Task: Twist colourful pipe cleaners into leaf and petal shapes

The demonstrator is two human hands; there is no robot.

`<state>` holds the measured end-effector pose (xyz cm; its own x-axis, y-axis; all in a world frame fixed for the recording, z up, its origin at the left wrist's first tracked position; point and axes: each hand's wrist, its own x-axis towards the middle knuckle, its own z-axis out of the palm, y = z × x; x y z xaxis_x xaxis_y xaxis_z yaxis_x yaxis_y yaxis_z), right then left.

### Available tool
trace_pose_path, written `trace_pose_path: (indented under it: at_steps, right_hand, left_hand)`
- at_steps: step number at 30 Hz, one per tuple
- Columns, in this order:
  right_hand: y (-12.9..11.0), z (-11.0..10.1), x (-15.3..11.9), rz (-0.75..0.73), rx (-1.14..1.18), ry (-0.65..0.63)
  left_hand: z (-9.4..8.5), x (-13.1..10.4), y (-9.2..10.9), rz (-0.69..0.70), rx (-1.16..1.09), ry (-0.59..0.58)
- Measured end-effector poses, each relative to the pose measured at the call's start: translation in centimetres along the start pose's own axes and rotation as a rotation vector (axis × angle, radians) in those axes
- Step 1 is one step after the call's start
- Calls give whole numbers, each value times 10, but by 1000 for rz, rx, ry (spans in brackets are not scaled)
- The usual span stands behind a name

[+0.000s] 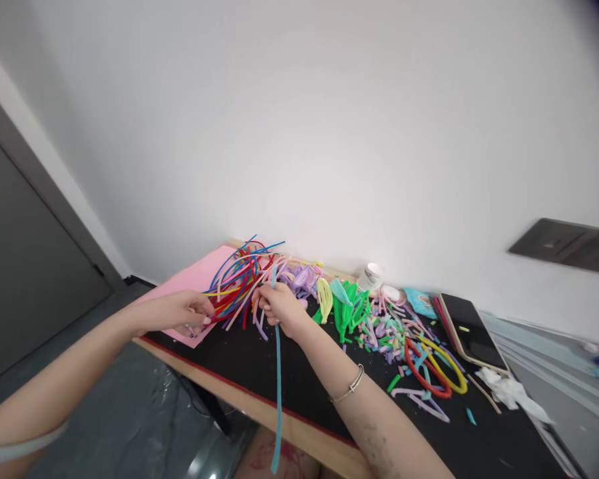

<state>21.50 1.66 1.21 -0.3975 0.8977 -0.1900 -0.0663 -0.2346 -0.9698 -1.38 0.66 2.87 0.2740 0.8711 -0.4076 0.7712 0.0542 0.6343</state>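
Note:
My right hand (278, 307) is closed round a long light-blue fuzzy strip (278, 392), which hangs down past the table's front edge, its short upper end poking out above the fist. To the left, my left hand (194, 314) is beside a loose bundle of red, blue, yellow and pink strips (234, 286). Its fingers are curled, and I cannot make out whether anything is between them. Behind my right hand lie purple looped pieces (302, 278), with a yellow looped piece (324, 299) and green ones (348, 313) to the right.
Pink sheets (194, 269) cover the table's left end. Right of the green pieces are a white cup (371, 276), scattered short offcuts (387, 332), red and yellow loops (449, 366), a phone (472, 329) and crumpled tissue (512, 390). A wall rises behind.

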Motion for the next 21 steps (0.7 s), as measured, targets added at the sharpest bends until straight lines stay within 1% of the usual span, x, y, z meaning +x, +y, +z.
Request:
trace_pose_path:
  at_steps: [2,4,5,7,10,11,13,16,19,21]
  right_hand:
    - [2,7,1,-103,-171,-74]
    - [5,14,4,-211,-352,-156]
    - [7,17,6,-250,-431,-176]
    - [9,22,11,-276,-572,-122]
    - [10,24,16,-265,-781,32]
    - [9,23,17,-289,-841,57]
    - [10,21,18,-395,-928,49]
    - [11,20,18,-569,-1030,-26]
    - [10,21,19,-680,-1146,-98]
    - [9,21,20,-740,-1205,-120]
  left_hand:
    - [-7,-1,3,-1,-157,-58]
    - [-10,-1,7,29,-250,-87]
    - [-10,-1,9,43,-285,-105]
    - [-8,-1,13,64,-349,-124]
    - [-5,-1,15,51,-435,-105]
    - [-4,-1,14,43,-451,-100]
    - [-4,0,13,38,-458,-113]
    - [-4,-1,12,67,-432,-128]
    - [-3,-4,13,119,-383,-108]
    - [-2,-6,15,172,-343,-91]
